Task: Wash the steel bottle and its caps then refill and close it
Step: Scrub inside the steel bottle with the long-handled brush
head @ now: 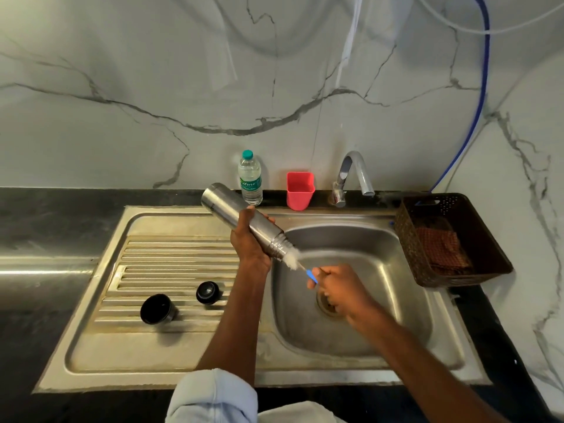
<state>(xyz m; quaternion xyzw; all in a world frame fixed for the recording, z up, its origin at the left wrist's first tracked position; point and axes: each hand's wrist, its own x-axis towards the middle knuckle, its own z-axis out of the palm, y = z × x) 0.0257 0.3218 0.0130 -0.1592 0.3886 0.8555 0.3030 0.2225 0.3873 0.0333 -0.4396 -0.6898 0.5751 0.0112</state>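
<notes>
The step in hand is scrubbing the inside of the steel bottle (pixel 241 219). The left hand (pixel 251 239) wraps its fingers round the middle of the body and holds it tilted over the sink basin (pixel 381 270), base up toward the far left, open mouth down toward the near right. The right hand (pixel 338 285) grips the blue handle of a bottle brush (pixel 297 264); its white bristles sit right at the mouth, and blur hides whether they are partly inside. The right hand is blurred too, so I judge it is mid-stroke.

Both caps wait on the ribbed drainboard (pixel 171 264) to the left of the basin: the wider black cup cap (pixel 157 309) nearer and further left, the smaller black stopper (pixel 207 293) just right of it, the two apart. Neither looks handled yet, and no water runs from the tap (pixel 354 175) at the far side.

Next, I judge, the brush must go fully in along the bottle's axis, then the bottle needs rinsing under the tap before the caps get their turn; refilling and closing lie well ahead
</notes>
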